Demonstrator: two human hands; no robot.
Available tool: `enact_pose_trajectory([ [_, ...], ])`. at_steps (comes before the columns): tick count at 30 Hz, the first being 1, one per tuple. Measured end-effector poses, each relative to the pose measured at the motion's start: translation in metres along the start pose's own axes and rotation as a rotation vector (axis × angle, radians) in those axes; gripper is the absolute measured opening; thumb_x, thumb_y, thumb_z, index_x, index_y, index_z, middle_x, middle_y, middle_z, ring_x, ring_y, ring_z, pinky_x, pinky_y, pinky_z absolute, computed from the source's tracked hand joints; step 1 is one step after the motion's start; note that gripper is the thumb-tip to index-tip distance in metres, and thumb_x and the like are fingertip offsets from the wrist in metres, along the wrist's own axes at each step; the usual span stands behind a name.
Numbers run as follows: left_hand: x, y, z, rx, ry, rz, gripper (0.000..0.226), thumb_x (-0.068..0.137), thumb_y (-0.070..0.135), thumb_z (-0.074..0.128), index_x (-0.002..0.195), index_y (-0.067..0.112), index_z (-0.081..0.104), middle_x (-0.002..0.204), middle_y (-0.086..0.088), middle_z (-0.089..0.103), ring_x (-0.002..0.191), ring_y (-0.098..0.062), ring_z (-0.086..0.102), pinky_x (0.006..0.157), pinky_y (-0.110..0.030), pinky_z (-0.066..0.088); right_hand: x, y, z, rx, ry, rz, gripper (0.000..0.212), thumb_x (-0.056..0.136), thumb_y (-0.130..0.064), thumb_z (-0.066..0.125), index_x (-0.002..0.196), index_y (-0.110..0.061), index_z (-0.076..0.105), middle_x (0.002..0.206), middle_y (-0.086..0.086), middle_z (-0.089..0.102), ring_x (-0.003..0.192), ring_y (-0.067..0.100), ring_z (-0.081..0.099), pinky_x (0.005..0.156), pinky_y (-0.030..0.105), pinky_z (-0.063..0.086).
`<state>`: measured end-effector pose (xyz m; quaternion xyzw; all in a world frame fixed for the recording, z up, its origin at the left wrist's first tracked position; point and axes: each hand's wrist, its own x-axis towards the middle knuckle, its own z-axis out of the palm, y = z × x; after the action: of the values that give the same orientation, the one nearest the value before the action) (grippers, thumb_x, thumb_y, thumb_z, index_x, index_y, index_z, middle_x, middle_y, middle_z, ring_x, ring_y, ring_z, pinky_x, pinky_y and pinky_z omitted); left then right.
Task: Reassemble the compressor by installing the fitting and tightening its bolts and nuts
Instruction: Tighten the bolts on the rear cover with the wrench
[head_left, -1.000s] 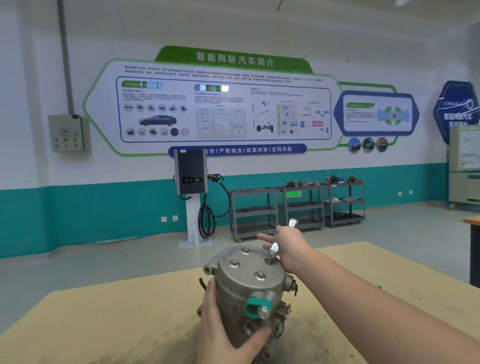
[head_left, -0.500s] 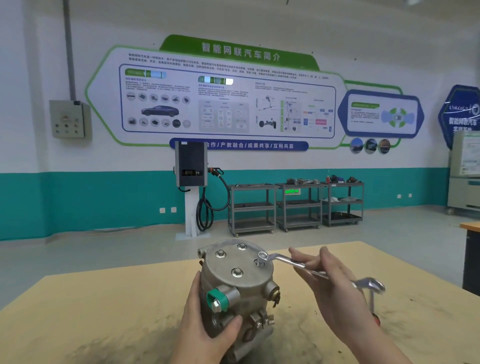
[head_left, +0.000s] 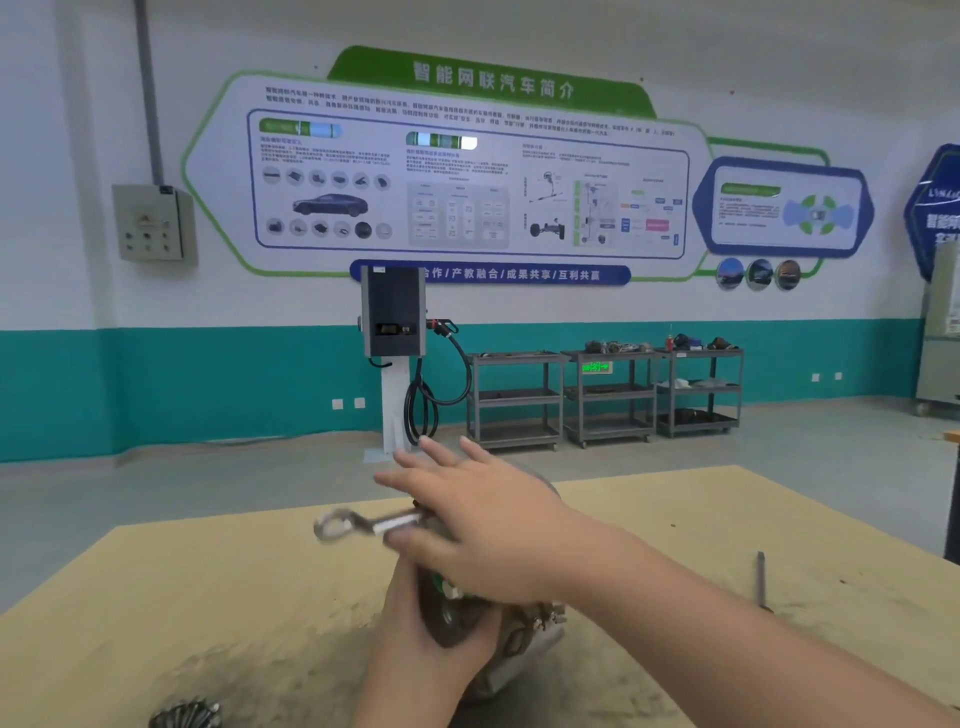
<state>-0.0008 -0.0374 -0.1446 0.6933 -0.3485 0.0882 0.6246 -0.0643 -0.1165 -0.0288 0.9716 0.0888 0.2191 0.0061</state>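
Note:
The grey metal compressor (head_left: 524, 639) stands on the wooden table (head_left: 208, 597), mostly hidden behind my hands. My left hand (head_left: 421, 629) clasps its lower body from the near side. A bit of its green fitting (head_left: 439, 583) shows below my right hand (head_left: 478, 514), which reaches across the top of the compressor with its fingers spread. The thumb pins a silver wrench (head_left: 363, 524) against the palm. The wrench's ring end sticks out to the left, blurred. The bolts on the top face are covered by my right hand.
A dark slim tool (head_left: 761, 579) lies on the table to the right. A ribbed metal part (head_left: 184, 716) sits at the table's near left edge. Beyond the table are a charging post (head_left: 393, 338) and grey shelf carts (head_left: 605, 395) along the wall.
My right hand has swung the wrench from the right side of the compressor over its top to the left. The view has dropped closer, and my hand now covers the top bolts.

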Motion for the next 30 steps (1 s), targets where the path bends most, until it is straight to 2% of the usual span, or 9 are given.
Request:
enact_pose_trajectory([
  [2,-0.001,-0.003,-0.004,-0.057,-0.043,-0.1,0.1,0.059,0.027,0.072,0.147,0.039,0.025,0.127,0.011,0.059,0.12,-0.011,0.057,0.102,-0.029,0.047,0.021,0.003,-0.003,0.006,-0.125,0.106,0.041,0.103,-0.037,0.034,0.142,-0.029,0.043,0.145,0.0,0.049,0.137,0.02,0.038,0.114,0.04,0.025],
  [4,-0.002,-0.004,-0.01,-0.077,-0.092,-0.146,0.098,0.067,0.022,0.073,0.15,0.04,0.024,0.133,0.006,0.058,0.123,-0.016,0.056,0.107,-0.041,0.045,0.039,0.009,-0.008,0.074,-0.192,0.195,0.035,0.103,-0.031,0.034,0.132,-0.024,0.053,0.114,0.001,0.063,0.103,0.022,0.057,0.087,0.037,0.046],
  [9,-0.004,-0.02,-0.018,-0.158,-0.092,-0.142,0.067,0.083,0.007,0.069,0.142,0.028,0.046,0.119,0.018,0.066,0.103,0.02,0.055,0.081,0.0,0.041,0.062,0.047,-0.014,0.284,-0.241,0.472,0.022,0.102,-0.02,0.037,0.11,-0.009,0.054,0.083,0.001,0.051,0.071,0.015,0.049,0.056,0.023,0.035],
  [12,0.0,-0.029,-0.021,-0.149,-0.102,-0.154,0.042,0.076,0.033,0.059,0.117,0.037,0.059,0.096,0.031,0.069,0.098,0.013,0.06,0.073,-0.001,0.04,0.057,0.074,-0.009,0.429,-0.187,0.655,0.02,0.099,-0.016,0.041,0.106,-0.003,0.055,0.093,0.009,0.056,0.091,0.026,0.056,0.073,0.025,0.045],
  [15,0.004,-0.032,-0.025,-0.153,-0.09,-0.135,0.037,0.077,0.038,0.05,0.113,0.046,0.056,0.092,0.035,0.068,0.091,0.017,0.06,0.07,-0.002,0.041,0.034,0.095,0.004,0.984,-0.051,0.854,0.038,0.095,-0.027,0.053,0.127,-0.008,0.053,0.133,0.014,0.054,0.126,0.031,0.048,0.111,0.048,0.033],
  [21,0.006,-0.035,-0.028,-0.153,-0.072,-0.103,0.035,0.079,0.039,0.046,0.113,0.045,0.056,0.094,0.034,0.069,0.091,0.02,0.059,0.071,-0.001,0.04,-0.024,0.083,0.032,1.568,0.546,0.658,0.026,0.098,-0.03,0.048,0.112,-0.026,0.07,0.119,-0.007,0.069,0.121,0.01,0.053,0.101,0.036,0.039],
  [25,0.002,-0.033,-0.026,-0.186,-0.063,-0.131,0.039,0.08,0.042,0.044,0.117,0.042,0.057,0.092,0.026,0.071,0.092,0.014,0.061,0.072,-0.004,0.041,-0.07,0.048,0.049,1.428,0.837,0.486,0.041,0.087,-0.054,0.052,0.104,-0.025,0.076,0.123,-0.01,0.067,0.127,0.004,0.051,0.112,0.043,0.029],
  [27,0.0,-0.03,-0.024,-0.205,-0.044,-0.124,0.037,0.08,0.043,0.044,0.115,0.044,0.054,0.097,0.033,0.067,0.099,0.016,0.058,0.074,-0.002,0.039,-0.086,0.027,0.053,1.165,0.828,0.376,0.049,0.082,-0.069,0.055,0.103,-0.03,0.076,0.126,-0.015,0.065,0.131,0.006,0.047,0.11,0.042,0.028],
  [30,-0.008,-0.017,-0.016,-0.226,0.016,-0.099,0.048,0.073,0.047,0.057,0.119,0.041,0.045,0.105,0.026,0.067,0.109,0.008,0.057,0.078,-0.002,0.041,-0.091,0.007,0.047,0.696,0.719,0.159,0.034,0.092,-0.058,0.05,0.097,-0.035,0.076,0.134,-0.016,0.058,0.14,0.009,0.036,0.112,0.039,0.03],
])
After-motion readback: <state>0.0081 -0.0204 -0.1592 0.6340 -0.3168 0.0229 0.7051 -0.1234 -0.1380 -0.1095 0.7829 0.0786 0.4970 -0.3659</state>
